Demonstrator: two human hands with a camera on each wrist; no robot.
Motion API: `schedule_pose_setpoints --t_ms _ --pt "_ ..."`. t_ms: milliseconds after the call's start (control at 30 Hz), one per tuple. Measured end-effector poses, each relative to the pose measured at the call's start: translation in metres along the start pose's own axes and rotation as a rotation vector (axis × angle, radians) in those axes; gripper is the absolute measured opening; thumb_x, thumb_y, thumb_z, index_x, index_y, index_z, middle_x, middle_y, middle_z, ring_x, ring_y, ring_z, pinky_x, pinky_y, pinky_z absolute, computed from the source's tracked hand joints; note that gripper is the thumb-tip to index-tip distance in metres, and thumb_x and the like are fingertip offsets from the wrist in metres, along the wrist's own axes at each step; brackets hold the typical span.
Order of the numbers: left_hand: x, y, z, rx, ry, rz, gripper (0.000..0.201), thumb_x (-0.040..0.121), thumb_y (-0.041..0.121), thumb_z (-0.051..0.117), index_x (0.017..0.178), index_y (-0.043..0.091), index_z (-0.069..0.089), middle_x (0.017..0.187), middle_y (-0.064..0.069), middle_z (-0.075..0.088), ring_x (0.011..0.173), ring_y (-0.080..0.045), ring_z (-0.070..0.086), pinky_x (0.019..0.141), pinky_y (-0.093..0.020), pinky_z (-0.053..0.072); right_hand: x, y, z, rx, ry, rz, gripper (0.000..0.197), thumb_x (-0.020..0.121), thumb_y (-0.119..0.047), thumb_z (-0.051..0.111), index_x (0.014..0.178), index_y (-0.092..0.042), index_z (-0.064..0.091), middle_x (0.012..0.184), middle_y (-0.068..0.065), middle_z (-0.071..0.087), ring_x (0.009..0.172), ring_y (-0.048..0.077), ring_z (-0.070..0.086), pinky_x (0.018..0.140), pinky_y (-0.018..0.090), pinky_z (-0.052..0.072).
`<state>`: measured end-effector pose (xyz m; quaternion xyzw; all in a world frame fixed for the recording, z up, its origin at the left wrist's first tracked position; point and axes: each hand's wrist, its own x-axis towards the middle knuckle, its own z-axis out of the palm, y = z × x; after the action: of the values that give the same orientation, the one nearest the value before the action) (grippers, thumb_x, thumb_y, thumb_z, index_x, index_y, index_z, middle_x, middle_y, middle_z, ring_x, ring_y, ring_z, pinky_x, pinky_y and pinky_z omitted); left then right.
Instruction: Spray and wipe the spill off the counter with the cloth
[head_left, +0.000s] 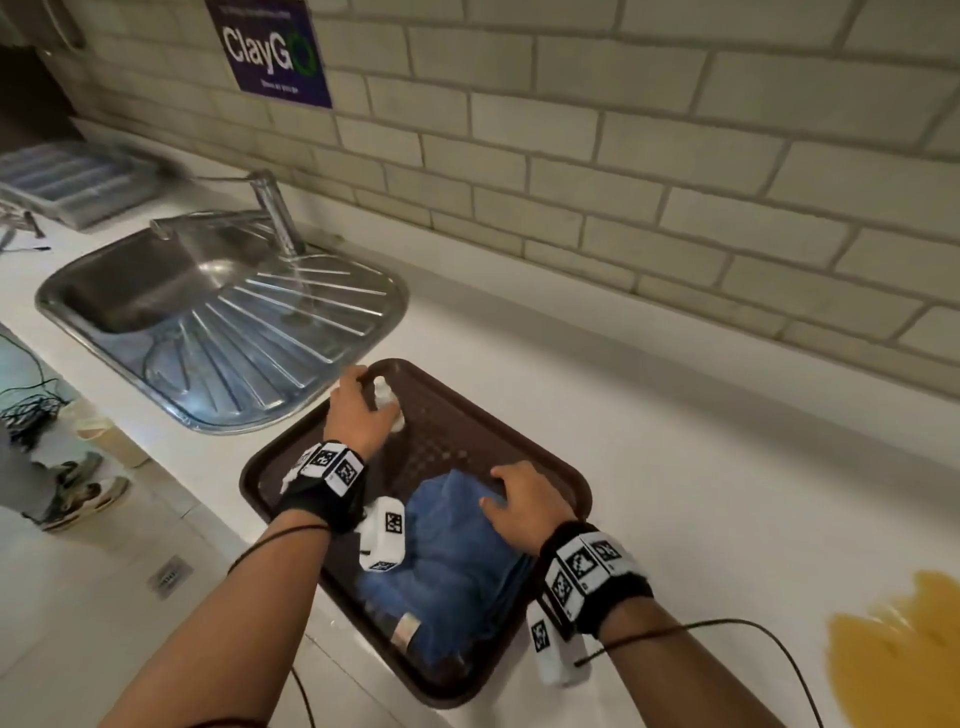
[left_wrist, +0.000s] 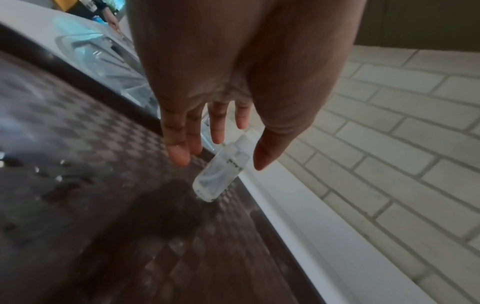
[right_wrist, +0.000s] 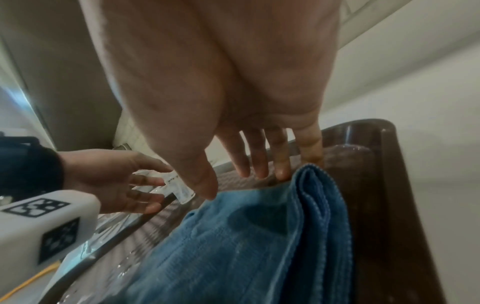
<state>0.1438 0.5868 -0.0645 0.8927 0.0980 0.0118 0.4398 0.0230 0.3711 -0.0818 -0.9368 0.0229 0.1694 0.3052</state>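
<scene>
I see the tray on the counter at its front edge, with the sink just left of the tray and the spill well to the tray's right. In the tray the bottle stands at the far left corner and the cloth lies in the near half. My left hand is at the bottle, fingers spread around it, and my right hand is over the cloth's far edge.

Black wristbands with white tag-marked camera blocks, thin dark cables, bare forearms.
</scene>
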Motion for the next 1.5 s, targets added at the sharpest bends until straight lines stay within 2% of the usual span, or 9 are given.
schedule_pose_setpoints --t_ms 300,433,533,667,800,933,1000,1166,1500 --pt "0.020 -0.028 0.022 0.016 -0.069 -0.045 0.030 0.093 0.038 0.062 0.113 0.016 0.059 0.111 -0.011 0.069 0.109 -0.035 0.063 0.092 -0.039 0.045 0.014 -0.003 0.021 -0.014 -0.003 0.145 0.057 0.090 -0.030 0.059 0.142 -0.014 0.043 0.141 0.012 0.045 0.128 0.033 0.047 0.103 0.040 0.044" --pt "0.001 -0.014 0.011 -0.301 -0.171 0.030 0.027 0.088 0.045 0.061 0.115 0.042 0.059 0.110 0.005 0.066 0.112 -0.024 0.063 0.101 -0.045 0.048 0.008 -0.005 0.015 0.091 -0.025 0.170 0.020 0.083 -0.022 0.057 0.096 -0.013 0.068 0.100 0.010 0.071 0.094 0.030 0.066 0.080 0.034 0.054" --pt "-0.028 0.012 0.002 -0.460 -0.273 0.096 0.043 0.096 0.028 0.058 0.137 0.035 0.049 0.107 0.003 0.061 0.108 -0.020 0.058 0.099 -0.046 0.048 -0.007 -0.003 0.005 0.315 -0.092 0.148 0.023 0.084 -0.022 0.056 0.062 -0.014 0.055 0.067 0.003 0.057 0.067 0.021 0.055 0.063 0.030 0.043" --pt "-0.074 0.047 -0.004 -0.529 -0.339 0.218 0.059 0.096 0.012 0.058 0.145 0.042 0.042 0.098 -0.008 0.059 0.087 -0.022 0.058 0.086 -0.049 0.051 -0.050 0.001 -0.018 0.729 -0.139 0.101 0.027 0.073 -0.014 0.053 0.047 -0.021 0.048 0.060 0.002 0.045 0.063 0.016 0.042 0.061 0.032 0.034" --pt "-0.130 0.083 0.004 -0.544 -0.491 0.363 0.052 0.101 0.021 0.052 0.141 0.052 0.040 0.083 -0.003 0.057 0.068 -0.021 0.058 0.063 -0.041 0.056 -0.108 0.022 -0.040 1.092 -0.148 0.148 0.007 0.069 -0.012 0.053 0.069 -0.019 0.055 0.071 0.002 0.048 0.066 0.013 0.042 0.057 0.027 0.030" --pt "-0.172 0.110 0.048 -0.287 -0.595 0.556 0.048 0.101 0.028 0.050 0.133 0.058 0.035 0.062 -0.007 0.056 0.051 -0.020 0.055 0.049 -0.039 0.052 -0.168 0.060 -0.056 1.286 -0.035 0.201 0.033 0.064 -0.017 0.057 0.096 -0.008 0.061 0.092 0.009 0.052 0.088 0.021 0.044 0.068 0.031 0.035" --pt "-0.193 0.125 0.077 -0.146 -0.616 0.658 0.045 0.101 0.025 0.050 0.135 0.053 0.038 0.062 -0.003 0.059 0.050 -0.011 0.053 0.052 -0.031 0.049 -0.199 0.078 -0.061 1.344 0.052 0.229 0.050 0.064 -0.018 0.057 0.111 0.001 0.060 0.101 0.011 0.053 0.094 0.023 0.045 0.078 0.036 0.034" --pt "-0.249 0.165 0.147 0.055 -0.643 0.858 0.046 0.102 0.028 0.049 0.146 0.034 0.039 0.143 0.000 0.056 0.110 -0.016 0.059 0.092 -0.029 0.044 -0.283 0.129 -0.071 1.404 0.267 0.305 0.054 0.069 -0.015 0.052 0.121 -0.014 0.066 0.123 0.021 0.063 0.105 0.025 0.058 0.088 0.037 0.042" --pt "-0.348 0.203 0.222 0.081 -0.689 0.928 0.039 0.098 0.029 0.054 0.136 0.037 0.048 0.094 0.003 0.064 0.082 -0.020 0.058 0.077 -0.033 0.046 -0.435 0.248 -0.084 1.471 0.619 0.486 0.053 0.072 -0.024 0.053 0.124 -0.022 0.065 0.122 0.012 0.066 0.111 0.033 0.062 0.086 0.044 0.053"
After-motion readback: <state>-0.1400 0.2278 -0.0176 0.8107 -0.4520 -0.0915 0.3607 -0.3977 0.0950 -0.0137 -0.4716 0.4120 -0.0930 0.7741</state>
